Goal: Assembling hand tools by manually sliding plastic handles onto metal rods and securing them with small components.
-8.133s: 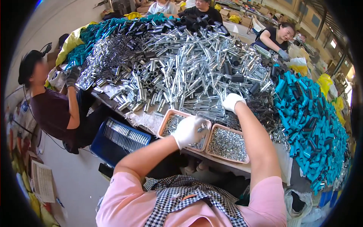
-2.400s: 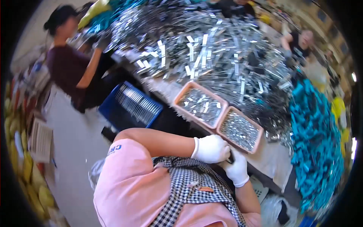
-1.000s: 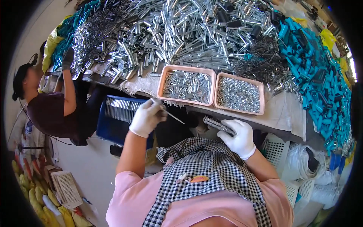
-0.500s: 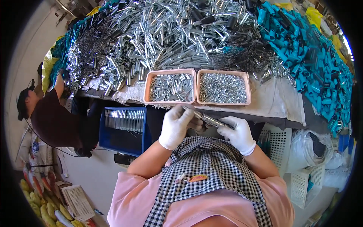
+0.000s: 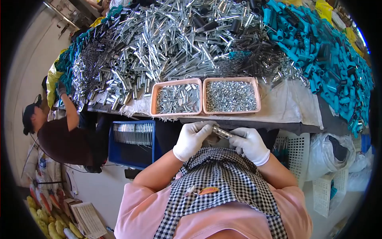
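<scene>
My left grip (image 5: 192, 139) and right grip (image 5: 251, 145) are both grasping a silver tube (image 5: 222, 132), which I am holding on the near side of the cloth-covered counter (image 5: 292, 104).

Left hand (image 5: 188, 140): white fabric glove (image 5: 184, 146), snug at the wrist, greyish about the fingertips.
Right hand (image 5: 250, 144): matching white glove (image 5: 255, 149), likewise greyed at the fingertips.
Forearms (image 5: 157, 172): bare between glove and sleeve.
Shirt (image 5: 141, 217): pale pink, with a curved neckline.
Sleeves (image 5: 130, 201): short, loose, the same pink.
Apron (image 5: 229, 175): small black-and-white check, bunched into folds at its far edge.
Straps (image 5: 164, 227): two, in the same check.
Patch (image 5: 209, 191): oblong, orange, lettered, on the apron's chest.
Attachment (image 5: 191, 189): small, whitish, beside the patch; kind indistinct.
</scene>
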A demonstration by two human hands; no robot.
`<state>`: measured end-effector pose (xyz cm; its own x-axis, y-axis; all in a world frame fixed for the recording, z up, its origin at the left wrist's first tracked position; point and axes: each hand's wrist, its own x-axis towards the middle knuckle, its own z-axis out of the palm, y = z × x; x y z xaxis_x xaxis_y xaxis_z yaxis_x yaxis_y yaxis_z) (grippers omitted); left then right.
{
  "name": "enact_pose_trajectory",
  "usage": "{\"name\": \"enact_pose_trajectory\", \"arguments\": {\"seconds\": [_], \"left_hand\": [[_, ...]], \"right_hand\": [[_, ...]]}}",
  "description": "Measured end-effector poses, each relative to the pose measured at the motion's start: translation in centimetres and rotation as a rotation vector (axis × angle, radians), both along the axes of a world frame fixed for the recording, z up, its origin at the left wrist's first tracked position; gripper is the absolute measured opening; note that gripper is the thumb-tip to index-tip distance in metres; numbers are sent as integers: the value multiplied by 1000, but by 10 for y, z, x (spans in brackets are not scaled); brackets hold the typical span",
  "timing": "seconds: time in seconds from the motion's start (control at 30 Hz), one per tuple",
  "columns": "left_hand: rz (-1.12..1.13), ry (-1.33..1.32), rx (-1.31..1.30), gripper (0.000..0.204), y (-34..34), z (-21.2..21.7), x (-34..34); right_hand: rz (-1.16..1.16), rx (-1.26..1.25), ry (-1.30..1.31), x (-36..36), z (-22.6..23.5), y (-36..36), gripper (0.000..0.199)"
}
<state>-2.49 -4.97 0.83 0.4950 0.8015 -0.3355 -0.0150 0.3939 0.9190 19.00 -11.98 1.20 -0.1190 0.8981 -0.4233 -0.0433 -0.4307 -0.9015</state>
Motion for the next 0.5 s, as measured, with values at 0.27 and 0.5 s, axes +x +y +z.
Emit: {"name": "enact_pose_trajectory", "arguments": {"seconds": [0.27,0.5], "left_hand": [[110,-25,-5,28,6,13,27],[-43,40,-19,34,22,19,70]], "right_hand": [[39,845,-669,26,-19,5,59],[-236,921,-546,53,-24,2,41]]}}
